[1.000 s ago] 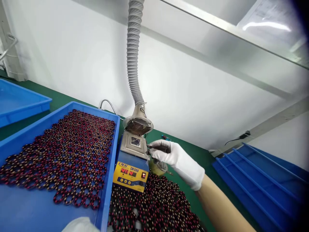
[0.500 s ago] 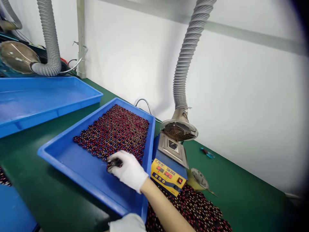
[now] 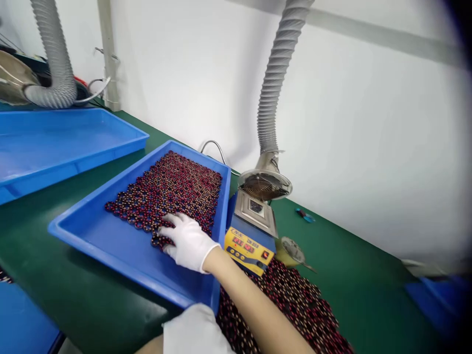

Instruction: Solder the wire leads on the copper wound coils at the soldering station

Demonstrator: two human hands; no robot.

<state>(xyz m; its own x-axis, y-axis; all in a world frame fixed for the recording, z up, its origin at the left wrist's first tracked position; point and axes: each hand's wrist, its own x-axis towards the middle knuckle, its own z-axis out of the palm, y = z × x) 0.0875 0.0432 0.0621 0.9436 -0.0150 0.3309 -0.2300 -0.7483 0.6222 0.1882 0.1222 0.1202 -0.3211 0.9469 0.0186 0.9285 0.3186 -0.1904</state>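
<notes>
My right hand (image 3: pixel 187 242), in a white glove, reaches into a blue tray (image 3: pixel 121 261). Its fingers are spread and touch the near edge of a layer of small ring-shaped coils (image 3: pixel 177 189), dark with red and copper-coloured windings. A few coils lie between the thumb and the fingers. My left hand (image 3: pixel 199 332), also white-gloved, is at the bottom edge of the view, just in front of the tray's near corner. Its fingers are hidden, so what it holds cannot be seen.
Right of the tray stands a yellow-fronted solder pot (image 3: pixel 248 250) under an extractor hood (image 3: pixel 265 184) on a grey hose. More coils (image 3: pixel 295 300) lie on the green table. Beyond are a small cup (image 3: pixel 289 253) and cutters (image 3: pixel 305 215). Another blue tray (image 3: pixel 73 167) stands left.
My right hand has gone from a closed grasp around dark coils to spread fingers at the layer's edge. The view has shifted slightly, and more of my left glove shows.
</notes>
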